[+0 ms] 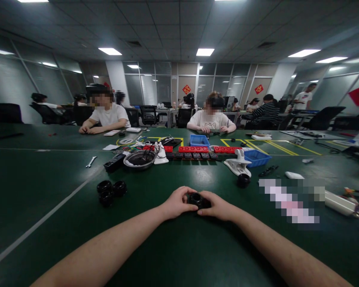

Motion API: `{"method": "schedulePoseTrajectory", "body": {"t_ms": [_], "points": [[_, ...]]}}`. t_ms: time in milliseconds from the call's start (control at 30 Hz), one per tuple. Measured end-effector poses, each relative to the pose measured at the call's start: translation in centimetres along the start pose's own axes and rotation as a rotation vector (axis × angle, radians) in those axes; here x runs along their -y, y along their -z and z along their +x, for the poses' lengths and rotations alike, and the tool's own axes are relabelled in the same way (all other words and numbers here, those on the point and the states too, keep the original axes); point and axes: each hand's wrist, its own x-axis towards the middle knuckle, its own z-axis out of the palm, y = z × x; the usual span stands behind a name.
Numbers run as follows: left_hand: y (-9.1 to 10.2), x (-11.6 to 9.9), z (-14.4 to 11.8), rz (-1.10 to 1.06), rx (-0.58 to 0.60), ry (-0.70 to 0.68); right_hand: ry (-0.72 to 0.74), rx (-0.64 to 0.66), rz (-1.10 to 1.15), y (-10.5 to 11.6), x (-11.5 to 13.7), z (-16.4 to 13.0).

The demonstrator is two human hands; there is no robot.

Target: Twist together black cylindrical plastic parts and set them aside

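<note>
A small black ring-shaped part (198,200) is gripped between both hands just above the green tabletop (179,247), near the front edge. The left hand (177,203) is curled around its left side, and the right hand (217,206) is closed on its right side, with fingers wrapped against the part so that only its top opening is seen.

To the left of the hands, a cluster of three similar black rings (111,191) is laid on the tabletop, touching one another. To the right, a single black ring (243,180) is set just in front of a white clamp-like piece (238,164).

Farther out, a round metal bowl (139,159), a row of red blocks (203,149) and two blue trays (257,157) are spread across the middle. A wrench (91,162) is seen to the left.

At the far side, two seated people in white shirts (107,115) are occupied with their own hands.
</note>
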Motion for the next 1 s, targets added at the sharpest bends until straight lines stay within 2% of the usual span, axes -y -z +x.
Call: {"method": "schedulePoseTrajectory", "body": {"t_ms": [67, 167, 433, 633, 733, 900, 1000], "points": [[0.1, -0.1, 0.0, 0.005, 0.003, 0.002, 0.000, 0.053, 0.094, 0.2, -0.1, 0.1], [0.1, -0.3, -0.1, 0.020, 0.003, 0.004, -0.004, 0.059, 0.171, 0.3, -0.2, 0.2], [0.0, -0.3, -0.1, 0.032, -0.007, -0.014, 0.017, 0.047, 0.151, 0.1, -0.5, 0.3], [0.0, -0.3, -0.1, 0.012, 0.003, -0.008, -0.052, 0.033, 0.186, 0.1, -0.6, 0.3], [-0.7, -0.5, -0.2, 0.045, -0.063, 0.024, -0.127, -0.026, 0.073, -0.3, -0.2, 0.3], [-2.1, -0.5, -0.3, 0.123, -0.304, 0.090, -0.280, -0.212, -0.274, -2.0, 0.9, 0.6], [-2.0, -0.2, -0.2, 0.076, -0.288, 0.085, -0.323, -0.255, -0.404, -2.5, 1.5, 0.7]]}}
